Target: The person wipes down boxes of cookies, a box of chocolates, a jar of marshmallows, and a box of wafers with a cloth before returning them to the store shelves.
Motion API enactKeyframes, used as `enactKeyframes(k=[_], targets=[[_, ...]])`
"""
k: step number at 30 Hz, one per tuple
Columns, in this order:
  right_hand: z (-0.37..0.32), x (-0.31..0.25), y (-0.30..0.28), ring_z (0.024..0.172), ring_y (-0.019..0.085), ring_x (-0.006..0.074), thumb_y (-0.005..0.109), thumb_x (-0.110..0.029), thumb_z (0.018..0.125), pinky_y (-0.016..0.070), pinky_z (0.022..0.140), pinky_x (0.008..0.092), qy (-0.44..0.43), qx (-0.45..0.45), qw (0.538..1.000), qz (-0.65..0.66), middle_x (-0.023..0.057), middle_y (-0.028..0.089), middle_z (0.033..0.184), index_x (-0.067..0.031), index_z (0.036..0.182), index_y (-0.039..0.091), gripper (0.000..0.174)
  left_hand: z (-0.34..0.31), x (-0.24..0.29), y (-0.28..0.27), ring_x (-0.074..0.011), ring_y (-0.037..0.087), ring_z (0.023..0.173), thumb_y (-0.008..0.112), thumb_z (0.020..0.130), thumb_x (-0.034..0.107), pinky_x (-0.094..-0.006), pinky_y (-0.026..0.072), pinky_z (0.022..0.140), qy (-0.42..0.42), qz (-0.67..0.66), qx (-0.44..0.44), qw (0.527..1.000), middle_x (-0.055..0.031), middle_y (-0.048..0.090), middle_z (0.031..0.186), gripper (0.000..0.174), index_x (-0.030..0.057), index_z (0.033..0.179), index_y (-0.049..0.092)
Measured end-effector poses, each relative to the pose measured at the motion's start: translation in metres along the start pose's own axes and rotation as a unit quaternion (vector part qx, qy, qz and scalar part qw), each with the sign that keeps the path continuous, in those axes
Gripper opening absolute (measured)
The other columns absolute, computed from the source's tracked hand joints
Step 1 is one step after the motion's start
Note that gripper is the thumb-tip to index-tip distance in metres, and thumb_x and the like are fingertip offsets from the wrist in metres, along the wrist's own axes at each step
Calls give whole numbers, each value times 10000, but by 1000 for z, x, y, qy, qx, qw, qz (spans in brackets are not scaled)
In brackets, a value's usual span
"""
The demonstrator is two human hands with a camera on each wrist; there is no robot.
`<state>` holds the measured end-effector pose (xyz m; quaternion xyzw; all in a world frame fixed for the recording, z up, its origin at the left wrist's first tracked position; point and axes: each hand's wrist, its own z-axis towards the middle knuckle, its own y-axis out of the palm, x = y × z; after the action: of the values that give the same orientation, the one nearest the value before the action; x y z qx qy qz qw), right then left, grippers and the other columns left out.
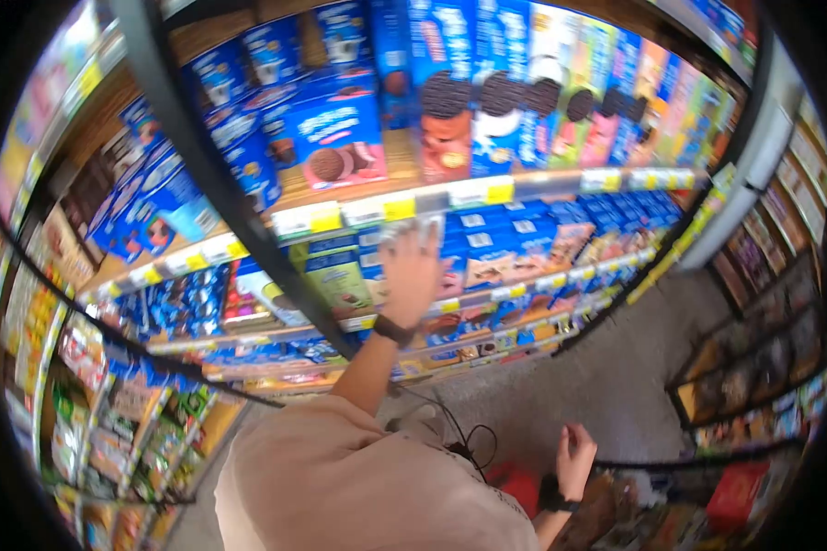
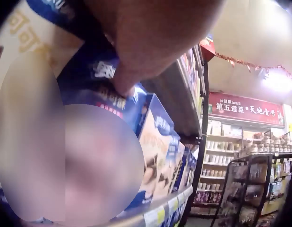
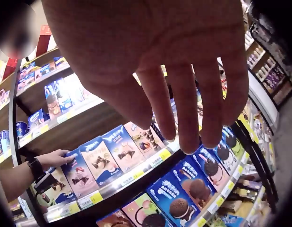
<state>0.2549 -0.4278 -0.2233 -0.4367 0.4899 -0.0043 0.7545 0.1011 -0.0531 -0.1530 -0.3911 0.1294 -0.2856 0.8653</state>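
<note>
The left hand (image 1: 412,275) reaches to a shelf of blue and pink boxes in the head view, its fingers extended over the box tops. In the left wrist view the hand (image 2: 158,38) touches the upper part of a blue package (image 2: 96,82). The right wrist view shows that hand (image 3: 54,159) at the top of a pink and blue box (image 3: 80,175). Low in the head view, the right hand (image 1: 576,459) is away from the shelf with loosely bent fingers. Up close, the right hand (image 3: 155,61) has its fingers apart, holding nothing.
Upper shelves carry large blue cookie boxes (image 1: 446,83), above yellow and white price tags (image 1: 469,191). A dark upright frame post (image 1: 216,174) crosses the left side. Black racks (image 1: 753,367) stand at the right. Dark cables (image 1: 459,441) hang near the body, above the grey floor (image 1: 524,395).
</note>
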Motion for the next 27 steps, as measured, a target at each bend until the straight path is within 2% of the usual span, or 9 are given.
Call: enactKeyframes(k=[2, 3, 5, 8, 11, 14, 17, 22, 27], targets=[[-1, 10, 11, 733, 646, 290, 581, -97, 903, 494, 696, 361, 36, -15, 999, 31, 218, 652, 814, 73, 973, 637, 193, -4, 6, 0, -279, 487, 1110, 706, 775, 381, -474, 351, 923, 1, 0, 14, 1000, -103, 541, 1168, 635, 114, 1324, 530], [-2, 20, 18, 694, 570, 158, 584, -108, 916, 468, 654, 309, 21, -5, 999, 31, 144, 637, 751, 62, 963, 645, 186, -4, 6, -7, -263, 496, 1052, 717, 768, 361, -448, 358, 886, 3, -20, 8, 1000, -80, 546, 1094, 626, 106, 1312, 541], [0, 9, 22, 704, 584, 160, 592, -107, 910, 465, 651, 306, 38, -18, 998, 50, 147, 635, 750, 67, 955, 641, 187, -4, 1, -25, -253, 489, 997, 719, 752, 310, -428, 359, 835, 1, -88, 21, 996, -71, 522, 1023, 556, 92, 1244, 581], [21, 8, 24, 738, 651, 299, 584, -107, 904, 496, 696, 366, 52, -86, 995, 13, 225, 651, 820, 73, 963, 637, 196, -3, -8, -24, -251, 485, 978, 734, 735, 235, -402, 359, 813, 14, -141, 39, 989, -70, 517, 998, 486, 80, 1184, 632], [48, 13, 28, 756, 645, 343, 589, -118, 901, 495, 704, 387, -68, -92, 993, 21, 227, 648, 838, 69, 956, 635, 200, 0, -17, -16, -256, 498, 948, 708, 704, 80, -377, 380, 796, 39, -172, 54, 983, -62, 526, 983, 402, 69, 1105, 679], [68, -8, 26, 794, 620, 394, 588, -120, 896, 488, 727, 420, -112, -86, 990, -25, 227, 639, 854, 61, 936, 634, 190, 0, -25, 1, -275, 523, 885, 676, 672, 2, -381, 411, 787, 82, -227, 76, 968, -68, 541, 928, 360, 63, 1025, 705], [73, -30, 28, 826, 611, 406, 583, -115, 897, 484, 738, 435, -125, -74, 989, 17, 223, 640, 871, 49, 925, 640, 176, -2, -28, 9, -275, 525, 883, 674, 673, -4, -385, 412, 785, 94, -235, 118, 960, -72, 550, 942, 338, 57, 1003, 708], [26, -14, 56, 858, 614, 408, 583, -113, 898, 491, 752, 426, -112, -69, 987, 88, 218, 651, 906, 44, 937, 646, 173, 0, -14, 7, -353, 499, 1234, 643, 749, 69, -435, 384, 941, 78, -133, 90, 984, -120, 591, 1269, 337, 69, 1084, 612], [-39, 25, 63, 726, 640, 325, 589, -103, 894, 499, 685, 371, 38, -92, 987, 127, 218, 660, 856, 45, 972, 652, 179, 10, 13, 16, -351, 526, 1225, 605, 793, 75, -437, 372, 980, 74, -96, 39, 992, -168, 582, 1297, 409, 64, 1201, 591]])
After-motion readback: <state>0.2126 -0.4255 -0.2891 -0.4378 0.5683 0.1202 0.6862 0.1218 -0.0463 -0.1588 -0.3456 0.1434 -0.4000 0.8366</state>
